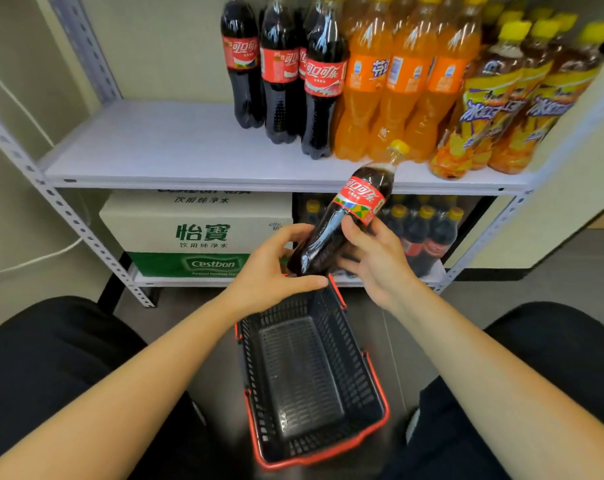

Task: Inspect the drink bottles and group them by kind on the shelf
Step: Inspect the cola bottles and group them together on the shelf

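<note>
On the shelf (155,147), bottles (407,81) stood grouped by kind; left hand (272,271) and right hand (373,261) gripped one unshelved cola bottle (342,220).

Top edge slices the caps off the shelved cola bottles (279,81). The held cola bottle (349,209) hides part of its base behind the left hand (269,271), and the right hand (380,261) covers part of the cola pack (428,233) below. Small print on the carton (196,233) is too blurred to read
</note>
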Demonstrator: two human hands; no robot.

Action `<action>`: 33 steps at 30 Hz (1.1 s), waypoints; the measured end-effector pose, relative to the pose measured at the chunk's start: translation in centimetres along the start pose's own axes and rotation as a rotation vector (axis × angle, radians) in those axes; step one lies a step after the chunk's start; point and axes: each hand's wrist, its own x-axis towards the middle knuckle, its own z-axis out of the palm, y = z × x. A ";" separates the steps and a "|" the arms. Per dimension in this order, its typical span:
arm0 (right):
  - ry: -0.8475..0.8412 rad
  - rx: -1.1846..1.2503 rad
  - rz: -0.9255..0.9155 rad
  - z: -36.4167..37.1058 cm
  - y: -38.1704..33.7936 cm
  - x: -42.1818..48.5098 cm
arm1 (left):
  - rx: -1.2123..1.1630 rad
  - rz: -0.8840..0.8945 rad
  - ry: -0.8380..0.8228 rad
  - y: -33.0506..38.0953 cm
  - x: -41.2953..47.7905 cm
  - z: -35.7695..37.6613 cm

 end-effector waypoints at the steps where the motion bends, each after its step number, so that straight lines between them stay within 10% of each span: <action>1: 0.003 0.033 0.012 0.0 0.0 -0.1 | -0.001 0.019 0.021 0.1 -0.1 0.2; 17: -0.032 0.255 0.091 1.2 -0.6 -2.0 | -0.142 0.250 0.082 1.5 -1.0 0.0; 33: -0.076 0.268 0.083 0.9 -0.5 -2.9 | -0.528 0.088 0.024 1.8 -0.4 -1.4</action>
